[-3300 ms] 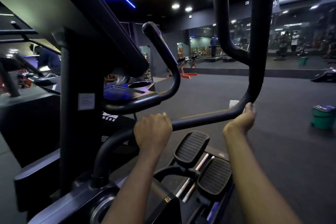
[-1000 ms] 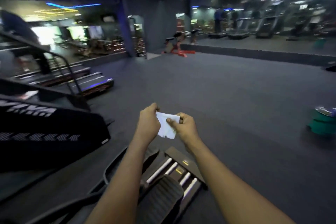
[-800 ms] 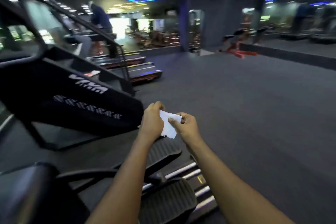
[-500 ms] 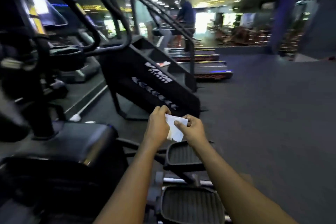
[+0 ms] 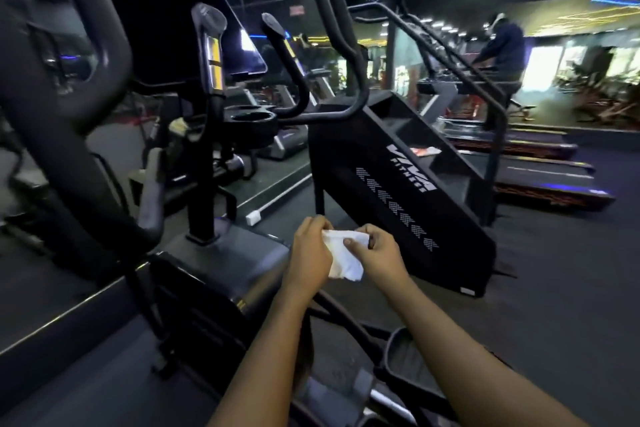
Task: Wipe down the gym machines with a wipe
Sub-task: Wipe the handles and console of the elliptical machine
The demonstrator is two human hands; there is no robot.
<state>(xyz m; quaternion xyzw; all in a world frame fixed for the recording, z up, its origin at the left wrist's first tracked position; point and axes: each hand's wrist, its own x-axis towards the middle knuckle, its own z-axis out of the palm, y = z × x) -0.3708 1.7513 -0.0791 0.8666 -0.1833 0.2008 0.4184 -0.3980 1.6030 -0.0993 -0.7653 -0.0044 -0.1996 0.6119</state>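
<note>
Head view, looking forward and down.

At lower centre of the frame, a white wipe (image 5: 344,258), crumpled and hanging loose at its lower edge, held up in the air between both hands. Left hand (image 5: 310,255) closed round the wipe's left side, fingers curled over its top edge. Right hand (image 5: 379,253) pinching the upper right part of the wipe, thumb on the front and fingertips curled behind. Both forearms rising from the bottom edge and meeting at the wipe. Wipe apart from every machine, just in front of the cross-trainer's grey housing (image 5: 221,263) and above its pedal (image 5: 408,360) at lower centre.

Across the left half, the cross-trainer (image 5: 204,184): a black upright post, a dark screen (image 5: 166,21) in the upper left, two upright handles (image 5: 207,55) with yellow strips, a round cup holder (image 5: 254,118) just right of the post, and a thick blurred bar down the far left.

In the middle, behind the hands, a black stair machine (image 5: 398,191) with white lettering on its slanted side and black rails running to upper centre.

On the right, past the stair machine, a row of treadmills (image 5: 547,180) on the dark floor (image 5: 571,288). In the upper right, a person (image 5: 502,48) in a dark top standing on one of them, before bright windows.
</note>
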